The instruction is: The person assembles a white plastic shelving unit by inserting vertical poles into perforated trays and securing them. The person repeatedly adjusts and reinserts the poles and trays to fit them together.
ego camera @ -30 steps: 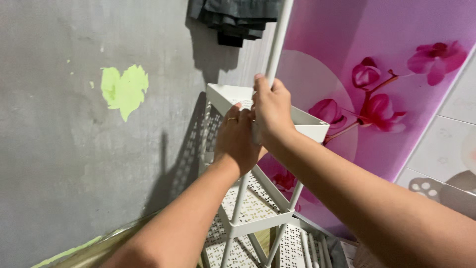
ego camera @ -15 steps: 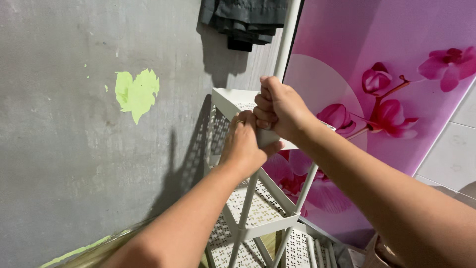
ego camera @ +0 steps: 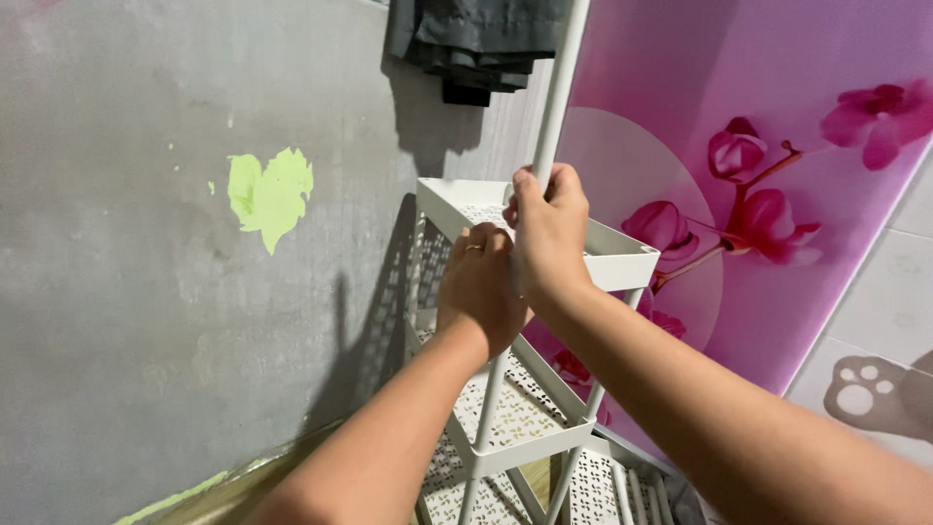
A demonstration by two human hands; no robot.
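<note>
**Bright light, hard shadows**

Strong light falls from my right, throwing crisp dark shadows of my arms and the white rack [ego camera: 530, 243] onto the grey wall [ego camera: 117, 292]. The pink flowered panel [ego camera: 739, 146] glows evenly, without glare. My forearms blur slightly at the lower edge; everything farther off is sharp.

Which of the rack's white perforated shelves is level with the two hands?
The top shelf, whose rim sits right beside the right hand gripping the white pole; the lower shelf lies beneath the forearms.
</note>
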